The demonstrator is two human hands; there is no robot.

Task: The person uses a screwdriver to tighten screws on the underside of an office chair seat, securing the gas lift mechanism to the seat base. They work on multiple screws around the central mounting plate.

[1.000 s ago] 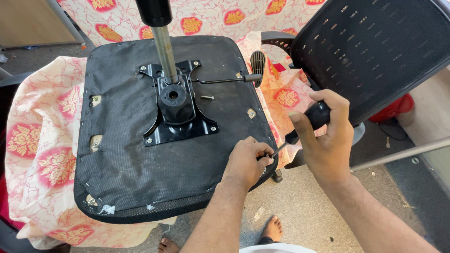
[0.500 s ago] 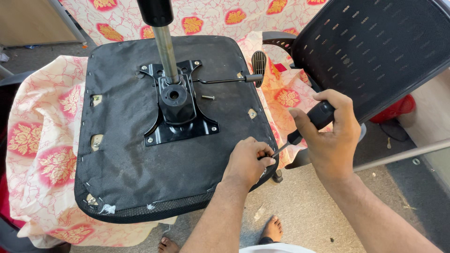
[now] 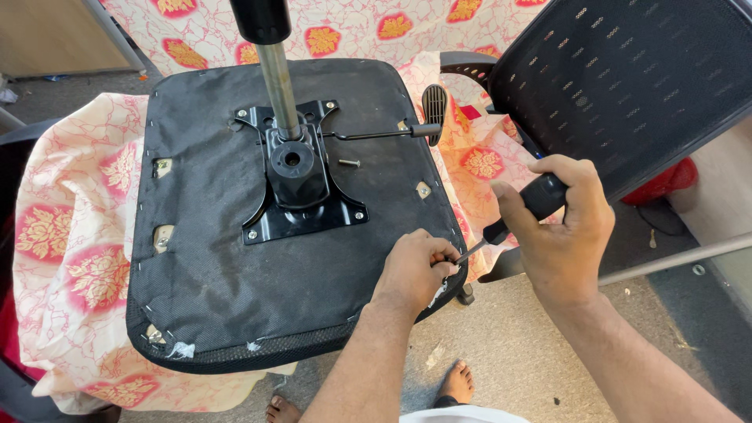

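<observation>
- On a floral cloth (image 3: 70, 235) in cream and pink, we see an upturned chair seat (image 3: 235, 290) lying flat, its black fabric underside facing us, edged with staples and frayed at the near corners.
- To the right of it, the black perforated chair back (image 3: 627, 86) tilts away, and a black armrest (image 3: 470, 63) shows just beside the seat's far right corner.
- At the middle of the seat, a black metal mounting plate (image 3: 301, 211) is fixed with screws; a steel gas-lift column (image 3: 278, 86) rises from it towards us, and a thin lever (image 3: 376, 133) runs right to a ribbed paddle (image 3: 433, 104).
- A loose bolt (image 3: 349, 163) lies on the fabric just right of the plate.
- Our left hand (image 3: 415, 270) rests on the seat's near right edge, fingers pinched at the rim.
- Our right hand (image 3: 560, 231) is wrapped firmly around the black handle of a screwdriver (image 3: 509, 223), whose tip meets the seat edge at the left fingers.
- Below, we see a speckled grey floor (image 3: 509, 352) and two bare feet.
</observation>
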